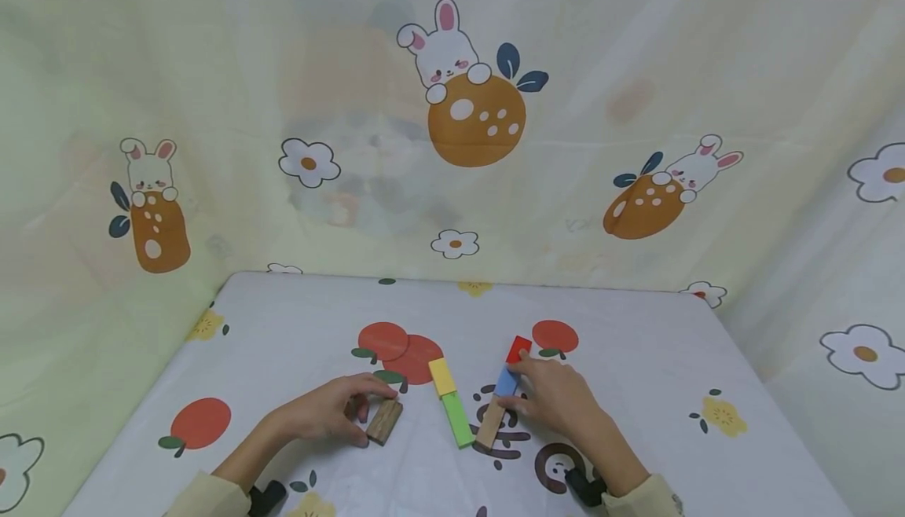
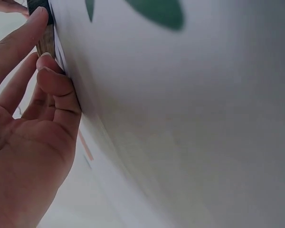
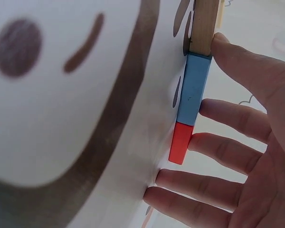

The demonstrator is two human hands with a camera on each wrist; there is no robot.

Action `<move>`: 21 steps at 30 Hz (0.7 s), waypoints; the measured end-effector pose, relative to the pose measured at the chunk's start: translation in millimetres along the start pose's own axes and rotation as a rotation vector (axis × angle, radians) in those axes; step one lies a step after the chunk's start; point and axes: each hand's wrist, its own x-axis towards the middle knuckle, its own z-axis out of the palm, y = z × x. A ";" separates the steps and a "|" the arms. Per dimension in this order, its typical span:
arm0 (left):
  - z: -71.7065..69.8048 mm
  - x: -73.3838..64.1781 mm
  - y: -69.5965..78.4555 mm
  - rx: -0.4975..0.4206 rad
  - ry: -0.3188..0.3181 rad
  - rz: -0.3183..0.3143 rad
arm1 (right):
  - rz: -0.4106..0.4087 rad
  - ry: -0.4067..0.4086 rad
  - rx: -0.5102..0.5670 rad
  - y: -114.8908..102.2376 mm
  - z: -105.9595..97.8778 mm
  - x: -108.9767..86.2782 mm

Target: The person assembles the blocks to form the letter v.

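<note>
Table (image 1: pixel 636 360), cloth-covered; all blocks sit toward its near edge, about mid-width.

Right hand (image 1: pixel 558 395): fingers spread and straight, tips touching a row of red block (image 1: pixel 519 348), blue block (image 1: pixel 506 381) and plain wooden block (image 1: pixel 489 424), laid end to end.

Left hand (image 1: pixel 328 411): fingers curled onto the dark wooden block (image 1: pixel 385 420), lying flat.

Risk (judgement): a sideways push from the right fingertips could knock the row out of line; the cloth may bunch and shift the blocks.

Count: hands 2; blocks 6, namely green (image 1: pixel 456 418), yellow (image 1: pixel 442 375), red, blue, plain, dark, one each.
</note>
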 end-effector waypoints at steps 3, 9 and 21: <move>0.9 1.1 0.3 0.016 0.006 -0.002 | 0.002 0.002 0.001 -0.4 -0.2 0.0; 1.0 2.6 -1.5 0.052 0.005 0.020 | -0.006 0.002 -0.005 -0.5 -1.5 0.4; 1.5 3.2 -1.5 0.077 0.002 0.021 | -0.014 0.007 -0.011 -0.2 -1.9 -0.7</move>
